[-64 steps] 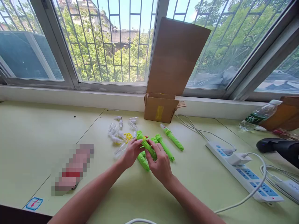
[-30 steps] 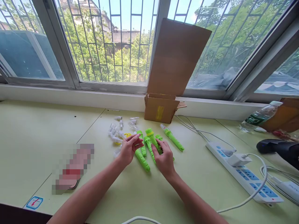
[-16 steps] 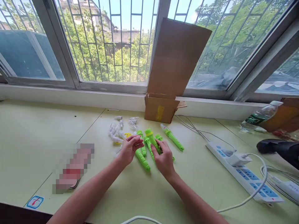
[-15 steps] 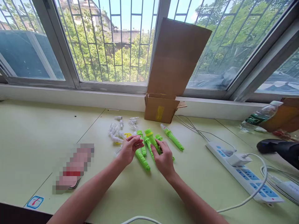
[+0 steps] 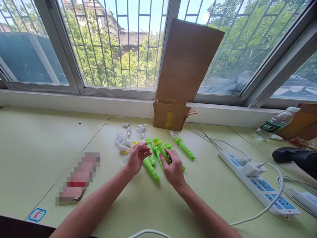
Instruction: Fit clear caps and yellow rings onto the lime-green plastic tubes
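Here's the right hand (image 5: 173, 167), its grip closed round a green tube (image 5: 160, 148) with a yellow ring, ridged end pointing away, among other green tubes (image 5: 151, 171) on the counter (image 5: 203, 205). The left hand (image 5: 135, 159) hovers beside them, fingers curled; can't tell if that grip has anything. Clear plastic pieces (image 5: 120, 136) lie just beyond.

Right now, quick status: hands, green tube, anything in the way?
Right hand: holding yellow-ringed green tube. Left hand: curled, contents unclear. In the way: other green tubes crowd both hands, clear plastic parts near left.
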Demonstrator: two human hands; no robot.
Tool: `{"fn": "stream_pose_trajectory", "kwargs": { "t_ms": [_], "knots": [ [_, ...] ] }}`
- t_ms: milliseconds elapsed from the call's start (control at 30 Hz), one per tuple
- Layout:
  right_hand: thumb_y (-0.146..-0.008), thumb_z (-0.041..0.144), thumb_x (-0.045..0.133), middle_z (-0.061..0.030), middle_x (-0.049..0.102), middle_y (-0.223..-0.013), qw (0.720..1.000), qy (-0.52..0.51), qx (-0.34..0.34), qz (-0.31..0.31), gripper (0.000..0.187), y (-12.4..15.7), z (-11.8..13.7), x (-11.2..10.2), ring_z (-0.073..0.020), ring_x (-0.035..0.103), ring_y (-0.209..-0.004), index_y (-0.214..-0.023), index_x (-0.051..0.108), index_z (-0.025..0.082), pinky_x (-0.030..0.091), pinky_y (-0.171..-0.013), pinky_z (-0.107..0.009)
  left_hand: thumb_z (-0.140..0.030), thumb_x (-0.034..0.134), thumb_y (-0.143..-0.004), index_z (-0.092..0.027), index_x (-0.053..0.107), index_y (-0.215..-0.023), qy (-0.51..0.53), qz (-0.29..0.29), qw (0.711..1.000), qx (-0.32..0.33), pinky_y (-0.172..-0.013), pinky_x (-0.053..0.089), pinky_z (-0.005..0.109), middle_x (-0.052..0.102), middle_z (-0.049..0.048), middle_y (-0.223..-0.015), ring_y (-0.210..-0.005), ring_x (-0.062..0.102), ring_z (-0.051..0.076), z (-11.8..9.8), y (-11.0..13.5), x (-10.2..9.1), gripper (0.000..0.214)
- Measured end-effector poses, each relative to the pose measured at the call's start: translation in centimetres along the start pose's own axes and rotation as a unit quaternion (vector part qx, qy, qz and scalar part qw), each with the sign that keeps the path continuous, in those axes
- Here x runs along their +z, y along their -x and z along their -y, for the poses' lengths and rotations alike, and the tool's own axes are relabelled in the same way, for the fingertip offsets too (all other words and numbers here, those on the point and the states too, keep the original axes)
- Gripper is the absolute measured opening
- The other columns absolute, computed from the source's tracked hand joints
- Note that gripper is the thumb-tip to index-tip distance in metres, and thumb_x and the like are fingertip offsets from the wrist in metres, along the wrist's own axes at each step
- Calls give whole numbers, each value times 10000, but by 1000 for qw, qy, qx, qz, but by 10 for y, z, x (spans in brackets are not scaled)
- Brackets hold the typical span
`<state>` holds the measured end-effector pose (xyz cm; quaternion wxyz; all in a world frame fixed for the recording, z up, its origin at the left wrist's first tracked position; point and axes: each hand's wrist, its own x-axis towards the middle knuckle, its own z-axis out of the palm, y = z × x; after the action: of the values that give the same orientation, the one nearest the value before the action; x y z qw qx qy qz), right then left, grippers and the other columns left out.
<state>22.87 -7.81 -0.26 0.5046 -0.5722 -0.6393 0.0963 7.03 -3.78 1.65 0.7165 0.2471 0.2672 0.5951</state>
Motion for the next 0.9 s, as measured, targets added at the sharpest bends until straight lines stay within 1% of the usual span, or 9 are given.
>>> {"fn": "stream_pose_trajectory", "kwargs": {
  "t_ms": [167, 333, 733, 900],
  "knots": [
    [-871, 396, 550, -89, 621, -950, 1000, 5, -3, 0, 327, -1, 0, 0, -243, 604, -870, -1105, 627, 181, 493, -779, -375, -243, 720, -673, -133, 657, -812, 10, -1, 1000, 1, -624, 557, 273, 690, 26, -608, -572, 637, 130, 0, 0, 0, 189],
    [-873, 390, 550, -86, 618, -953, 1000, 5, -4, 0, 320, -2, 0, 0, -238, 601, -875, -1100, 629, 178, 490, -793, -379, -218, 717, -657, -143, 649, -822, 8, 1, 1000, 8, -614, 560, 269, 677, 17, -601, -585, 632, 126, 0, 0, 0, 193],
    [-875, 379, 553, -84, 605, -934, 1000, -12, 4, 13, 311, -1, 2, 0, -240, 587, -858, -1100, 630, 178, 486, -774, -375, -211, 758, -632, -144, 646, -765, -15, 4, 1000, 11, -586, 553, 243, 637, -10, -583, -568, 604, 103, 0, 2, 3, 186],
    [-875, 376, 554, -80, 606, -932, 1000, -14, 4, 13, 308, -2, 2, 0, -236, 588, -860, -1096, 632, 176, 486, -775, -374, -224, 773, -634, -136, 642, -773, -25, 7, 1000, 9, -585, 551, 237, 629, -13, -581, -563, 594, 97, 0, 3, 2, 211]
  ]
}}
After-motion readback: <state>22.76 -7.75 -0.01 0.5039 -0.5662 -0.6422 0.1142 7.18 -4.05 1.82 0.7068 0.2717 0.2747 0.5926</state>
